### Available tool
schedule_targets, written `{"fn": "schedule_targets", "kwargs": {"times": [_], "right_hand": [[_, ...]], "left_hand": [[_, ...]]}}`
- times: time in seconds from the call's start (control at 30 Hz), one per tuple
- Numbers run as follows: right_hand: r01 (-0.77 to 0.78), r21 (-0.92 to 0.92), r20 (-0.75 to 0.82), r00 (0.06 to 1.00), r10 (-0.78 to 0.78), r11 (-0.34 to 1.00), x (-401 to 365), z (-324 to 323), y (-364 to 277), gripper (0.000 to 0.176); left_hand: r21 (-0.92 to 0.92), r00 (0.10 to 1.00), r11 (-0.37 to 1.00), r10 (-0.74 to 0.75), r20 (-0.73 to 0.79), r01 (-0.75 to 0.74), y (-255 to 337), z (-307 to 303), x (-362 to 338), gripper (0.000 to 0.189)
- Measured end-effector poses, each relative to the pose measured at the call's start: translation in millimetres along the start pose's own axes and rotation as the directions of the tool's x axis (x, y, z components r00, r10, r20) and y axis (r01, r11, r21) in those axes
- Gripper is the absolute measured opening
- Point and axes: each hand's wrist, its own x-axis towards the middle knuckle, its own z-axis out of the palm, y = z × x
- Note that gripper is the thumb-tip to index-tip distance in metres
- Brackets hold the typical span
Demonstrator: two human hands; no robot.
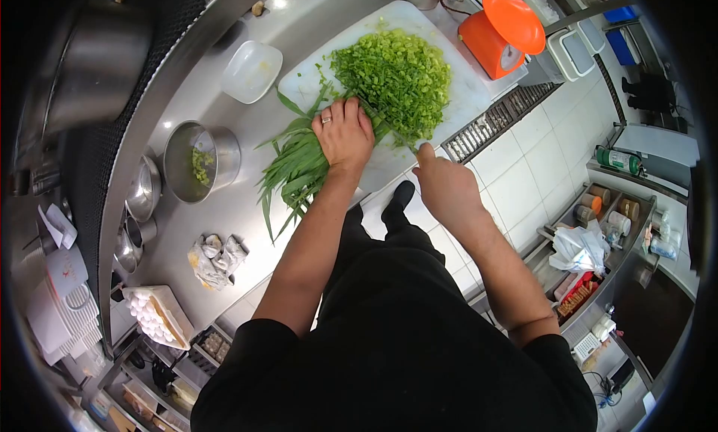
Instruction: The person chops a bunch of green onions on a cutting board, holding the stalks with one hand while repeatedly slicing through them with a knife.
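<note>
My left hand [345,135], with a ring on one finger, presses down on a bunch of long green onion leaves [293,170]. The leaves lie across the lower left edge of the white cutting board [465,103], and their tips hang over the metal counter. In my right hand [449,187] is the handle of a knife [402,139]. Its blade lies along the cut end of the bunch, partly hidden among the greens. A large heap of chopped green onions [396,77] covers the middle of the board, touching the knife.
Left of the board stand a white plastic dish [253,72] and a steel pot [223,163] with some chopped greens inside. A crumpled cloth [217,260] lies on the counter. An orange scale [490,47] stands beyond the board. A floor drain grate [501,120] runs to the right.
</note>
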Motion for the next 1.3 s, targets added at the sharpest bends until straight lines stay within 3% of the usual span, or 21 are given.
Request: {"fn": "schedule_targets", "kwargs": {"times": [0.2, 0.37, 0.53, 0.73, 0.87, 0.97, 1.07, 1.3], "right_hand": [[-0.056, -0.010, 0.113, 0.992, 0.057, 0.998, -0.6, 10.0, 3.5, 0.021], [-0.030, 0.098, 0.048, 0.999, 0.025, 0.995, 62.9, 60.7, 13.0, 0.025], [0.020, 0.138, 0.008, 1.000, -0.022, 0.990, 96.6, 52.2, 7.5, 0.024], [0.006, 0.076, 0.019, 1.000, -0.008, 0.997, 52.1, 4.3, 4.9, 0.030], [0.014, 0.015, 0.056, 0.998, -0.015, 1.000, 13.2, -3.9, 0.8, 0.023], [-0.063, 0.017, 0.108, 0.992, 0.061, 0.998, -2.1, -5.1, -4.5, 0.021], [-0.074, 0.024, 0.109, 0.992, 0.071, 0.997, 1.2, 13.7, 0.0, 0.019], [-0.046, 0.135, 0.021, 0.999, 0.043, 0.990, 74.8, 76.4, 6.1, 0.020]], "left_hand": [[0.014, 1.000, 1.000, 0.022, 0.020, -0.022, -1.8, 0.5, 1.3, 0.022], [-0.012, 0.999, 0.999, 0.032, 0.009, -0.032, -5.0, 4.9, 1.1, 0.021], [-0.035, 1.000, 0.999, 0.022, -0.007, -0.022, -3.4, 3.4, -2.2, 0.020], [-0.054, 1.000, 0.999, -0.003, -0.008, 0.003, -5.1, 3.1, -1.5, 0.022], [-0.049, 1.000, 0.999, 0.003, -0.005, -0.003, -3.9, 3.2, 0.1, 0.023], [-0.035, 1.000, 0.999, 0.010, 0.005, -0.010, -3.6, 2.8, 0.8, 0.022], [-0.027, 0.997, 1.000, 0.007, 0.074, -0.005, -3.3, 0.1, 1.2, 0.023], [-0.037, 1.000, 0.999, 0.019, 0.019, -0.018, -5.5, 3.7, 1.5, 0.019]]}}
